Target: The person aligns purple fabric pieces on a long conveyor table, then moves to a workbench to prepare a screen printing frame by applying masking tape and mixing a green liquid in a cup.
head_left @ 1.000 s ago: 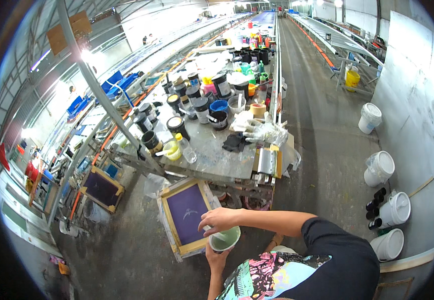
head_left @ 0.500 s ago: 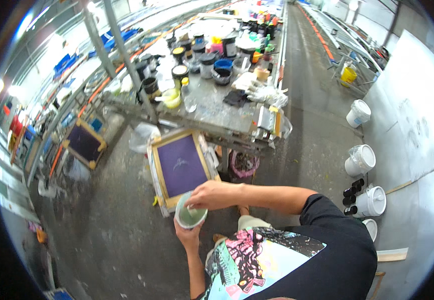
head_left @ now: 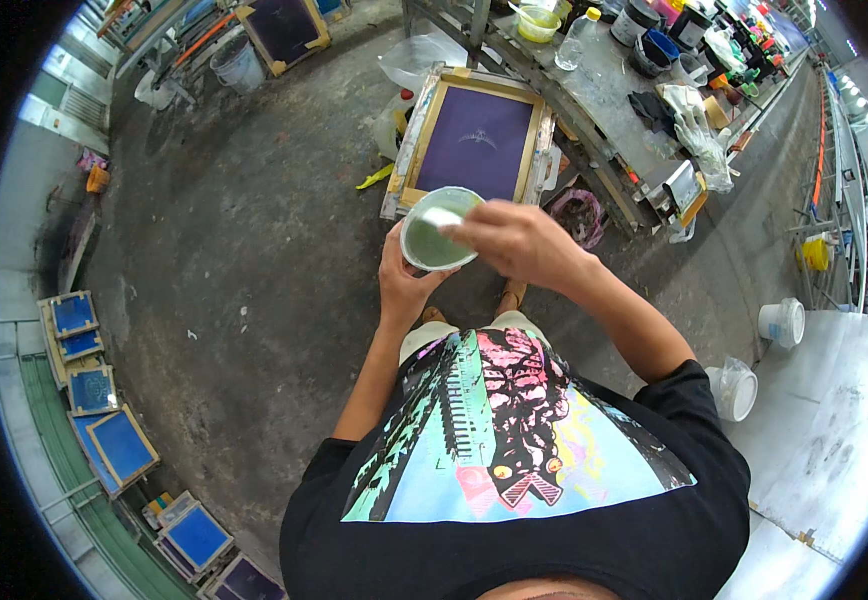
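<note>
My left hand [head_left: 402, 278] is wrapped around the side of a round, whitish tub [head_left: 432, 256] with pale green contents. My right hand [head_left: 524, 240] is closed over the tub's right rim, gripping a white stirring tool [head_left: 441, 217] whose end reaches inside. The tool's exact kind is blurred and partly hidden by the fingers. Just beyond the tub a framed printing screen [head_left: 474, 140], purple with a pale curved motif, leans at the foot of the workbench.
The grey workbench [head_left: 604, 100] at upper right carries paint tubs, a clear bottle [head_left: 576, 40] and white gloves [head_left: 696, 130]. A pink-bagged bin [head_left: 579, 215] stands beneath. White buckets [head_left: 781, 323] line the right side. Blue screens [head_left: 122, 445] lean along the left wall.
The view has swung left and down, so the wall screens now show. Both hands still hold the tub and the white tool, which has shifted within the tub.
</note>
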The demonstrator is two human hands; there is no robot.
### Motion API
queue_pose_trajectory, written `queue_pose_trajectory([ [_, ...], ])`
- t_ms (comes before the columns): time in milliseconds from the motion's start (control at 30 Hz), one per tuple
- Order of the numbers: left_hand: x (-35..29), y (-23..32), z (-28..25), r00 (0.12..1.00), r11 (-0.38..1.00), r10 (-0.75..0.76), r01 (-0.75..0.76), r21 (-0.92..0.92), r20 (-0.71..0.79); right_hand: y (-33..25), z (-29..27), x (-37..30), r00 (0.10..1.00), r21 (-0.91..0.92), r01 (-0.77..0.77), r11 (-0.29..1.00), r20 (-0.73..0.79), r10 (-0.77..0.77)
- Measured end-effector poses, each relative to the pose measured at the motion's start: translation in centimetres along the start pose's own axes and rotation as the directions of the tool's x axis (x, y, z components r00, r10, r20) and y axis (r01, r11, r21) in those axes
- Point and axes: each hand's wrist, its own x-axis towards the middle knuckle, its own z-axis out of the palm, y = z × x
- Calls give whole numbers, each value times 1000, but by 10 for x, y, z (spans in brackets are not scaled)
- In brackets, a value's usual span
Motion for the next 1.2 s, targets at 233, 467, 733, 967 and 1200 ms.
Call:
queue_pose_trajectory([
  [233, 2, 3, -15, 996, 1000, 17, -19, 24, 87, 4, -66, 7, 960, 13, 126, 992, 252, -125],
  [467, 9, 7, -7, 978, 998, -32, 42, -45, 205, -1, -36, 18, 969, 15, 118, 993, 215, -118],
  [733, 11, 22, -21, 957, 988, -138, 150, -27, 254, -4, -89, 20, 937, 32, 130, 991, 322, -134],
  [967, 18, 26, -14, 944, 986, -85, 125, -108, 319, 21, -63, 28, 964, -18, 73, 997, 257, -66],
  [1200, 15, 13, -4, 975, 977, -134, 159, -140, 177, 3, -50, 12, 939, 190, -326, 926, 177, 294],
])
